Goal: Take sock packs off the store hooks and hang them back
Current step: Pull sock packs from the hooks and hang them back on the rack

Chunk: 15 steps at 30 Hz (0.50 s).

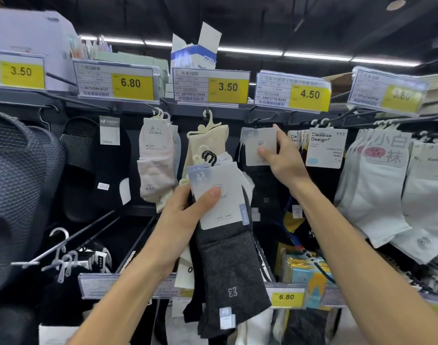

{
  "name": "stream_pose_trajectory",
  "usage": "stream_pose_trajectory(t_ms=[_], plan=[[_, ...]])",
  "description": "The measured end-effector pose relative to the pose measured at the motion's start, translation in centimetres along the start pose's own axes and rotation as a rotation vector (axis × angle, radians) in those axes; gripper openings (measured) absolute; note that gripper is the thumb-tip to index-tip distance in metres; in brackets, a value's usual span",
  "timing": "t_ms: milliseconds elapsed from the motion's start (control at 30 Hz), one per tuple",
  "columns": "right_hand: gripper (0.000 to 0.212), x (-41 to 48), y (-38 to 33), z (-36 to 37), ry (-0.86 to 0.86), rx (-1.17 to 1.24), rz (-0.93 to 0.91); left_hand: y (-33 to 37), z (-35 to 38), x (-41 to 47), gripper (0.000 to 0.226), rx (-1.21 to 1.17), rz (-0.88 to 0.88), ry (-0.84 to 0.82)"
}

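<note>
Your left hand [185, 210], at the centre of the frame, is clenched round a bundle of sock packs [228, 257]. The thumb is pressed across the front of the white card, and the dark grey socks hang below. Your right hand [282, 158], right of centre, pinches the card of a hanging pack [256, 143], with the thumb on the front and the fingers round its edge. That pack hangs under the 4.50 price tag [292, 92].

What could go wrong from here:
- The bundle's black hanger hooks [209, 156] stick up just beside the cream pack [208, 140] on the next peg to the left. Lift or swing the bundle and they could catch it.
- Pull the hanging pack downward rather than straight along its peg [261, 119] and the card could bend or tear at its hanger. The packs behind it could also be dragged along.
- The bundle seems to hold several packs under one thumb, so a looser grip could let a back one slide out.

What is hard to make out:
- The hanging pack's own hanger and where it sits on the peg are hidden behind the card and your fingers.
- You cannot count the packs in the bundle or those behind the front card.
- The fingers of your left hand are hidden behind the bundle.
- The frame's far right is blurred, so the tag there is hard to read.
</note>
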State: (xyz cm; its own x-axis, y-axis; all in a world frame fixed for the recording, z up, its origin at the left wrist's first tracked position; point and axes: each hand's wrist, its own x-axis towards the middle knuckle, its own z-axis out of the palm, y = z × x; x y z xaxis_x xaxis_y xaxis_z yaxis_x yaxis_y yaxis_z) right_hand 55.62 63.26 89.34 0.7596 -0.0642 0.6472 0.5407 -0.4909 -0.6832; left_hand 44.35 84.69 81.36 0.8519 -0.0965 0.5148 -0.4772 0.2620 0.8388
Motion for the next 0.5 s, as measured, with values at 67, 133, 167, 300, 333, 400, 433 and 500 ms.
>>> stream_pose_trajectory(t_ms=[67, 133, 167, 300, 333, 400, 433, 500], plan=[[0.067, -1.1, -0.8, 0.2, 0.084, -0.156, 0.017, 0.0, -0.1, -0.1, 0.022, 0.013, 0.013, -0.006], [0.062, -4.0, -1.7, 0.4, 0.226, -0.17, -0.084, -0.1, -0.1, -0.2, 0.015, 0.033, 0.043, -0.026], [0.054, -5.9, -2.3, 0.5, 0.262, -0.093, -0.17, -0.2, -0.1, -0.1, 0.014, 0.049, 0.06, -0.027], [0.037, -11.9, -4.2, 1.4, 0.058, 0.134, -0.277, -0.3, 0.2, 0.2, 0.014, 0.15, 0.155, -0.034], [0.037, -12.3, -4.3, 1.6, 0.017, 0.15, -0.267, -0.4, 0.3, 0.3, 0.015, 0.176, 0.174, -0.039], [0.034, -12.3, -4.3, 1.6, -0.014, 0.198, -0.234, -0.5, 0.4, 0.3, 0.021, 0.189, 0.183, -0.069], [0.032, -12.2, -4.2, 1.4, -0.022, 0.225, -0.216, -0.6, 0.4, 0.3, 0.027, 0.192, 0.177, -0.093], [0.029, -11.8, -3.7, 0.9, -0.045, 0.256, -0.192, -0.8, 0.2, 0.3, 0.033, 0.208, 0.166, -0.121]])
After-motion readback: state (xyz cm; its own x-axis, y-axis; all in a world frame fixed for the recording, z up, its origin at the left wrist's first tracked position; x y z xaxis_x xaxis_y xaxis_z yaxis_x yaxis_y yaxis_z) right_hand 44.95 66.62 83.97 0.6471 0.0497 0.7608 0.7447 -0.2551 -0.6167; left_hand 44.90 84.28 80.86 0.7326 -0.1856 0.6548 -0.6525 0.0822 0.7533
